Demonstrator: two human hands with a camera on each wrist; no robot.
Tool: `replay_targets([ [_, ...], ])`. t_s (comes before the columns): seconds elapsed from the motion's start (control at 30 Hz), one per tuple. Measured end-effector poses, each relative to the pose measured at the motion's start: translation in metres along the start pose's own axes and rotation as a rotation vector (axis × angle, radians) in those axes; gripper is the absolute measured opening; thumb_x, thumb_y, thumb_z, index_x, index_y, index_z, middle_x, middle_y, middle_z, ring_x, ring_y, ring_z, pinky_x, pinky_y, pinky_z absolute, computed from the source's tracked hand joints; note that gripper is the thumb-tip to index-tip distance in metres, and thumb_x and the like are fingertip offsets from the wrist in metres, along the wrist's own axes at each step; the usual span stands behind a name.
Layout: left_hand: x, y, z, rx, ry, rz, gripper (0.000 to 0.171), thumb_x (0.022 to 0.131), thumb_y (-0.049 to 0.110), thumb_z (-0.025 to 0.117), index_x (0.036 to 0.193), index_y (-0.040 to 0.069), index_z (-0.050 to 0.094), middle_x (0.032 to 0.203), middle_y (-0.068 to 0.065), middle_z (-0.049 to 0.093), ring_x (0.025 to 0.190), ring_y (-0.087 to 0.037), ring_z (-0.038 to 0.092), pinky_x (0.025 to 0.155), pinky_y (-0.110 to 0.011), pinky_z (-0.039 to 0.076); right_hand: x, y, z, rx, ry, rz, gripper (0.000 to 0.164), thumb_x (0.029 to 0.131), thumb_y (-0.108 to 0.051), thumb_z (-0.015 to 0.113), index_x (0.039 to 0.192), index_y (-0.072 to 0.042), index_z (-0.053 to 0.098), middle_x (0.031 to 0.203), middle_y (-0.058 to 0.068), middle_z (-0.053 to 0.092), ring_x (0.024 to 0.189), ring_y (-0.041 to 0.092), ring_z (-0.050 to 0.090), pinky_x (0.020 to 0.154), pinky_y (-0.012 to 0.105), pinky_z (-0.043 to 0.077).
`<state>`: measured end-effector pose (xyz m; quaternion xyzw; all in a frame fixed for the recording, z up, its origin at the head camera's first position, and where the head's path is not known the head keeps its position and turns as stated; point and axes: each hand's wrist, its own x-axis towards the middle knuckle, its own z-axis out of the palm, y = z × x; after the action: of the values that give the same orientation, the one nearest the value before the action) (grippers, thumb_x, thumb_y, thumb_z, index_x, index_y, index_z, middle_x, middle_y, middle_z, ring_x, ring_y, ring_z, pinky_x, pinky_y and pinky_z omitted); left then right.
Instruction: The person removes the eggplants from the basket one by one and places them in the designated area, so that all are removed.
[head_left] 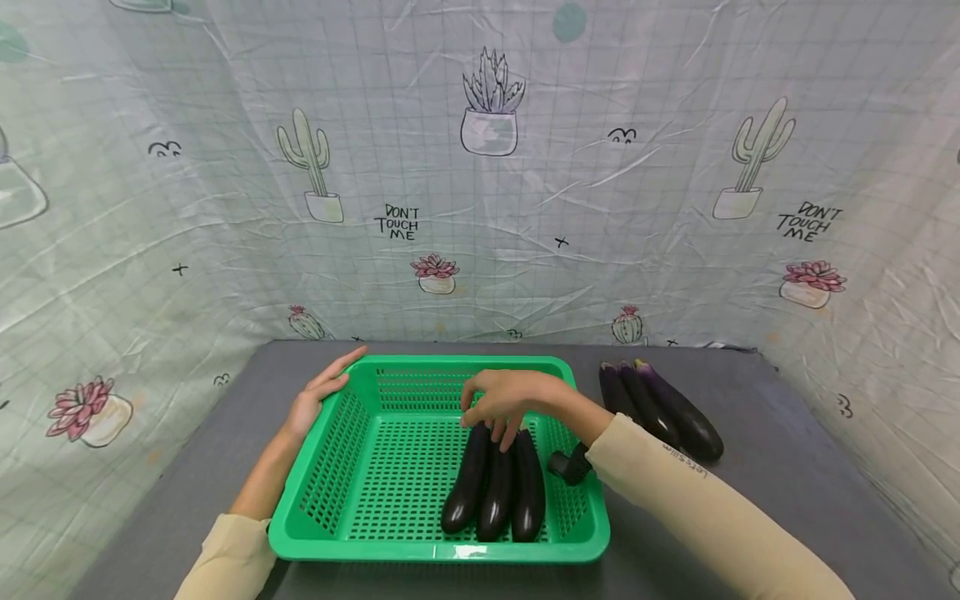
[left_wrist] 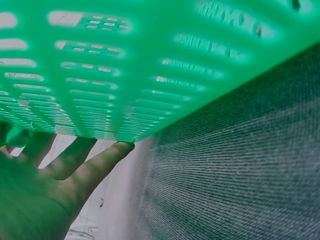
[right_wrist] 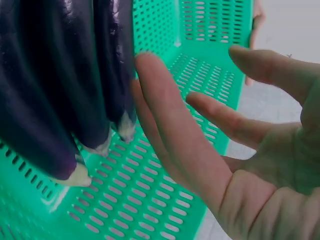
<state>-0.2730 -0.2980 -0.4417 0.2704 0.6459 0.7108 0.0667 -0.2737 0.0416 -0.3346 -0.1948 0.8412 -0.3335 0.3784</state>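
A green perforated plastic basket [head_left: 450, 552] stands on the grey table. Three dark eggplants [head_left: 497, 496] lie side by side in its right half, their stem ends toward the far side. Above those stem ends hovers my right hand [head_left: 510, 396], fingers spread and holding nothing; in the right wrist view its fingertips are beside the nearest eggplant [right_wrist: 116, 60]. My left hand [head_left: 306, 408] rests against the basket's far left side. Seen from the left wrist, its straight fingers [left_wrist: 100, 167] touch the outer wall.
Three more eggplants [head_left: 678, 408] lie on the table [head_left: 795, 500] to the right of the basket, partly behind the right forearm. A cactus-print cloth [head_left: 540, 208] hangs behind and along both sides of the table. A black wrist camera [head_left: 570, 467] overlaps the basket's right wall.
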Motion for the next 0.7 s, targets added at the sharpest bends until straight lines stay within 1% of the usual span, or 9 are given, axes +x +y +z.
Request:
replay_targets([
  [0.1, 0.0, 0.0, 0.0, 0.036, 0.015, 0.002, 0.054, 0.115, 0.012, 0.022, 0.166, 0.001, 0.011, 0.158, 0.016, 0.03, 0.132, -0.007, 0.059, 0.105, -0.023, 0.053, 0.005, -0.001, 0.003, -0.01, -0.027, 0.044, 0.035, 0.102, -0.023, 0.069, 0.132, -0.01, 0.059, 0.125, 0.03, 0.06, 0.099, 0.039, 0.073, 0.073, 0.044, 0.065],
  [0.23, 0.0, -0.001, 0.0, 0.064, 0.029, -0.007, 0.054, 0.115, 0.013, 0.023, 0.166, 0.0, 0.01, 0.161, 0.012, 0.026, 0.132, -0.005, 0.058, 0.104, -0.022, 0.052, 0.012, 0.0, 0.008, -0.008, -0.048, 0.082, 0.047, 0.101, -0.025, 0.069, 0.142, -0.008, 0.053, 0.133, 0.033, 0.056, 0.098, 0.039, 0.074, 0.074, 0.046, 0.065],
  [0.3, 0.0, -0.001, 0.0, 0.053, 0.028, -0.014, 0.054, 0.115, 0.013, 0.024, 0.166, 0.0, 0.01, 0.161, 0.013, 0.026, 0.132, -0.006, 0.058, 0.104, -0.023, 0.053, 0.015, 0.0, 0.01, 0.003, -0.059, 0.088, 0.051, 0.101, -0.025, 0.068, 0.146, -0.007, 0.051, 0.135, 0.034, 0.055, 0.099, 0.04, 0.074, 0.074, 0.046, 0.065],
  [0.43, 0.001, -0.001, 0.0, 0.033, 0.021, -0.008, 0.054, 0.115, 0.012, 0.023, 0.166, 0.001, 0.01, 0.157, 0.017, 0.031, 0.132, -0.008, 0.059, 0.104, -0.024, 0.053, 0.022, 0.001, 0.015, 0.016, -0.072, 0.06, 0.049, 0.101, -0.024, 0.069, 0.143, -0.005, 0.053, 0.134, 0.033, 0.055, 0.099, 0.04, 0.075, 0.073, 0.043, 0.065],
  [0.5, 0.001, -0.002, -0.001, 0.017, 0.018, -0.009, 0.054, 0.115, 0.013, 0.023, 0.166, 0.002, 0.01, 0.156, 0.018, 0.032, 0.131, -0.008, 0.06, 0.104, -0.024, 0.053, 0.025, 0.001, 0.018, 0.012, -0.078, 0.041, 0.049, 0.101, -0.023, 0.069, 0.143, -0.005, 0.053, 0.137, 0.031, 0.054, 0.098, 0.038, 0.075, 0.073, 0.042, 0.065],
  [0.53, 0.001, -0.002, -0.001, 0.016, 0.017, -0.009, 0.054, 0.115, 0.013, 0.023, 0.166, 0.002, 0.01, 0.157, 0.018, 0.032, 0.131, -0.008, 0.06, 0.104, -0.024, 0.053, 0.027, 0.001, 0.019, 0.009, -0.079, 0.032, 0.05, 0.1, -0.023, 0.07, 0.144, -0.005, 0.053, 0.138, 0.03, 0.053, 0.098, 0.038, 0.075, 0.073, 0.042, 0.065],
  [0.6, 0.0, -0.002, -0.002, 0.033, 0.02, -0.004, 0.054, 0.115, 0.013, 0.023, 0.166, 0.001, 0.01, 0.161, 0.012, 0.029, 0.131, -0.007, 0.06, 0.104, -0.023, 0.053, 0.03, 0.001, 0.023, -0.001, -0.083, 0.023, 0.052, 0.1, -0.023, 0.07, 0.146, -0.006, 0.051, 0.146, 0.028, 0.048, 0.098, 0.038, 0.075, 0.074, 0.042, 0.065],
  [0.7, 0.0, -0.002, -0.002, 0.051, 0.03, -0.008, 0.054, 0.115, 0.013, 0.024, 0.166, 0.001, 0.011, 0.167, 0.005, 0.022, 0.132, -0.005, 0.059, 0.105, -0.022, 0.052, 0.033, -0.001, 0.028, -0.009, -0.09, 0.017, 0.057, 0.099, -0.022, 0.072, 0.149, -0.008, 0.049, 0.156, 0.025, 0.04, 0.104, 0.041, 0.072, 0.075, 0.043, 0.065],
])
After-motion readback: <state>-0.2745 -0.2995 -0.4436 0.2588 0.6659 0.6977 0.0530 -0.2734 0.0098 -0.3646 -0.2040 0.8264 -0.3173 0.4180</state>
